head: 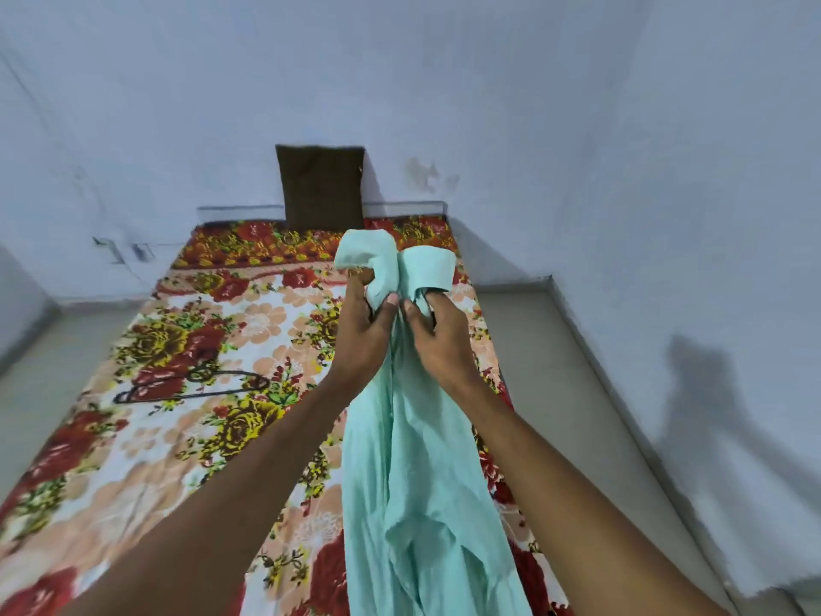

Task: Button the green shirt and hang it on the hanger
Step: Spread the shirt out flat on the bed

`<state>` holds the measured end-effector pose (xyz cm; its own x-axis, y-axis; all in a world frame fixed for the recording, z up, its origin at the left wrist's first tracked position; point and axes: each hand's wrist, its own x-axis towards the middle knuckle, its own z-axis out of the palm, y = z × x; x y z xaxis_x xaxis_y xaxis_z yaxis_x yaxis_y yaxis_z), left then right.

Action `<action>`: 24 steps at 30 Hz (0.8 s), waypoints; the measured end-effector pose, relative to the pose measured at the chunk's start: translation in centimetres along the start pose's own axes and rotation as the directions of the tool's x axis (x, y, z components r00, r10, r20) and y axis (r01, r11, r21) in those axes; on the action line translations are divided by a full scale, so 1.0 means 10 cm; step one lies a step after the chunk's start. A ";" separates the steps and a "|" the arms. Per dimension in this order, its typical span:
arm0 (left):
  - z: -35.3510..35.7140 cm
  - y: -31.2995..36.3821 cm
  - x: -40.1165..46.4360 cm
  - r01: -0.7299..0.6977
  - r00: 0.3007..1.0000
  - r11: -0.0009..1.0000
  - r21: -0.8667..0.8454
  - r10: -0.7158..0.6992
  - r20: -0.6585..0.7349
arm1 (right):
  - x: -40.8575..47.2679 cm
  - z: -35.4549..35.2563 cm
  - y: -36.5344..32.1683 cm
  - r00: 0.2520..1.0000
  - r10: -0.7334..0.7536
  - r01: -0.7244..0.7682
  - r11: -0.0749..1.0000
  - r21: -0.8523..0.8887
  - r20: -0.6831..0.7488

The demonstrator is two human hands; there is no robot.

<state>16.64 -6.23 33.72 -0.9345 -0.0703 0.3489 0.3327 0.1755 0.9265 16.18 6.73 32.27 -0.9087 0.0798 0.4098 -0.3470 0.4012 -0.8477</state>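
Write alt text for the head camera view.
Both hands, left hand and right hand, grip a pale green shirt near its collar, holding it up over a floral bedspread. A dark hanger lies on the bedspread to the left.

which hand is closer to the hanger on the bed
Left. The left hand grips the green shirt to the right of the hanger; the right hand grips the shirt farther right.
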 end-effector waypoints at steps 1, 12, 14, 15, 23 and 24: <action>-0.17 0.28 -0.10 -0.048 0.999 0.998 -0.026 0.048 -0.021 | -0.10 -0.05 -0.34 0.999 -0.035 0.035 0.999 -0.005 -0.035; -2.20 2.29 -1.08 0.018 0.987 0.987 -0.161 -0.043 -0.153 | -1.05 -0.49 -2.93 0.957 0.074 0.007 0.960 0.278 -0.280; -2.48 2.60 -1.20 0.014 0.982 0.989 -0.148 -0.041 -0.183 | -1.18 -0.66 -3.31 0.952 0.144 -0.026 0.917 0.399 -0.269; -2.55 2.72 -1.26 -0.008 0.983 0.991 -0.131 -0.016 -0.184 | -1.23 -0.72 -3.47 0.959 0.146 -0.029 0.903 0.429 -0.243; -2.73 3.72 -1.98 -0.283 0.914 0.959 -0.019 0.264 -0.308 | -1.71 -0.85 -4.49 0.975 -0.106 0.158 0.948 0.277 -0.194; -2.75 3.77 -2.09 -0.322 0.899 0.947 0.012 0.310 -0.309 | -1.78 -0.88 -4.54 0.976 -0.110 0.156 0.956 0.250 -0.187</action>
<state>52.18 -25.17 65.26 -0.6983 -0.3124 0.6440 0.6141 0.2006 0.7633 50.14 -4.89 66.38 -0.8055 0.2041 0.5564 -0.5312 0.1675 -0.8305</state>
